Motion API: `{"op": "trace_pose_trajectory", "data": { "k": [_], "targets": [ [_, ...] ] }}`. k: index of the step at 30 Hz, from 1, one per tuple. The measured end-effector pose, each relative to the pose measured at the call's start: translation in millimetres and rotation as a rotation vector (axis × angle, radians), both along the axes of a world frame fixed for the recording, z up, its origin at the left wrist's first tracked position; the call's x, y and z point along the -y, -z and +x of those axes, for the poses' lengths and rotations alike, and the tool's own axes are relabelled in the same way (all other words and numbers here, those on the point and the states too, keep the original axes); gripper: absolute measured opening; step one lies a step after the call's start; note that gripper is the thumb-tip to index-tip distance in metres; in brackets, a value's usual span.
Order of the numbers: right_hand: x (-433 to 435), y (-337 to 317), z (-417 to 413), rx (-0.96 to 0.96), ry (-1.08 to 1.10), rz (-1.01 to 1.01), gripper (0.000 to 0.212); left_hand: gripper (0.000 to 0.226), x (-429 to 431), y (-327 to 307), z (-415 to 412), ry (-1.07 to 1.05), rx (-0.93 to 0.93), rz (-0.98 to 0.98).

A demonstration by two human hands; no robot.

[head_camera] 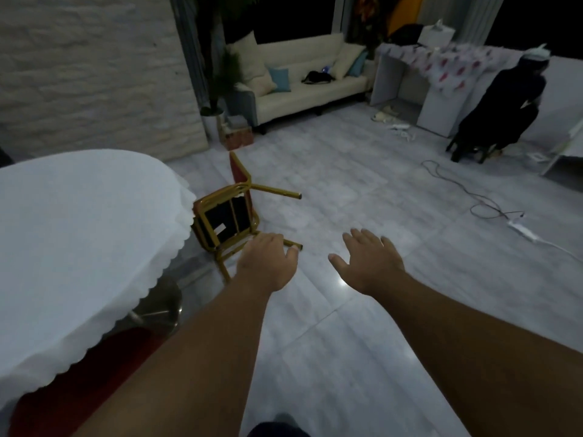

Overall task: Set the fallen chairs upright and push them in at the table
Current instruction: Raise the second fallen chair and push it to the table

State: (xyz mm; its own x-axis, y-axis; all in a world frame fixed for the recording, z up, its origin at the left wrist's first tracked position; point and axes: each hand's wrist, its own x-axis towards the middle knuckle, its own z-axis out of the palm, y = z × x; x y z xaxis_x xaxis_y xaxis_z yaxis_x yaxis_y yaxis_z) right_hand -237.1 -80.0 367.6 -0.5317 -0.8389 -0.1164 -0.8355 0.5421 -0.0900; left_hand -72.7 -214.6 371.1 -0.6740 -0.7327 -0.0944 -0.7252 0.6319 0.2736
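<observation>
A fallen chair [227,216] with a gold metal frame and red padding lies on its back on the pale tiled floor, its legs pointing right, beside the round table [72,234] with a white scalloped cloth. My left hand [268,263] reaches over the chair's near leg, fingers curled down around it; whether it grips is unclear. My right hand [369,263] hovers open above the bare floor to the right of the chair, fingers spread, holding nothing. A red chair seat [94,373] shows under the table's near edge.
A cream sofa [303,80] with cushions stands at the back. A person in dark clothes [501,105] sits at a white desk [410,86] at the back right. A cable and power strip [520,230] lie on the floor at right. A potted plant [217,99] stands near the wall.
</observation>
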Motion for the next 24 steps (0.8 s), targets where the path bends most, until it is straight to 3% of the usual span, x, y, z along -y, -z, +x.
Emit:
{"op": "trace_pose_trajectory", "data": {
  "k": [9, 14, 24],
  "targets": [
    [118.2, -23.2, -147.6, 0.007, 0.056, -0.01, 0.074, 0.062, 126.8, -23.4, -163.2, 0.05, 0.024, 0.024],
    [167.3, -15.4, -247.0, 0.031, 0.071, 0.013, 0.073, 0.051, 176.4, -16.0, -266.3, 0.054, 0.031, 0.054],
    [280.2, -20.0, -447.1, 0.002, -0.095, 0.071, 0.071, 0.052, 257.9, 4.9, -437.3, -0.11, 0.032, 0.122]
  ]
}}
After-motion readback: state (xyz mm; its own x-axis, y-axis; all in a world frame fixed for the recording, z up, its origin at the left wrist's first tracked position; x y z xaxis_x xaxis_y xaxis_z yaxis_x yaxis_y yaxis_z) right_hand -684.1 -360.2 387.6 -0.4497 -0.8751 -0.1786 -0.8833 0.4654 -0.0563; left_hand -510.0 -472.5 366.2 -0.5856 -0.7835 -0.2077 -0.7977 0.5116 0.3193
